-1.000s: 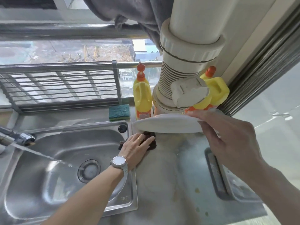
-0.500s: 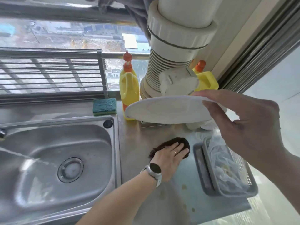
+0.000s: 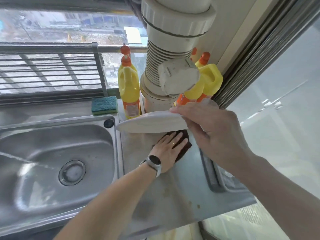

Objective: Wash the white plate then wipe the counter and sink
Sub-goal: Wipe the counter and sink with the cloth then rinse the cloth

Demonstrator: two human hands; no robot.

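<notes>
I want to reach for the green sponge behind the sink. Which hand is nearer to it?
Left. The left hand presses a dark cloth on the counter, right of and in front of the green sponge. The right hand holds the white plate farther right.

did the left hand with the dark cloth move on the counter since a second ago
Yes. The left hand and dark cloth slid right, away from the sink rim, now lying under the white plate.

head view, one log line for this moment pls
step: wiping counter | left hand: pressing flat on dark cloth | right hand: holding white plate above the cloth | water running into sink
</notes>
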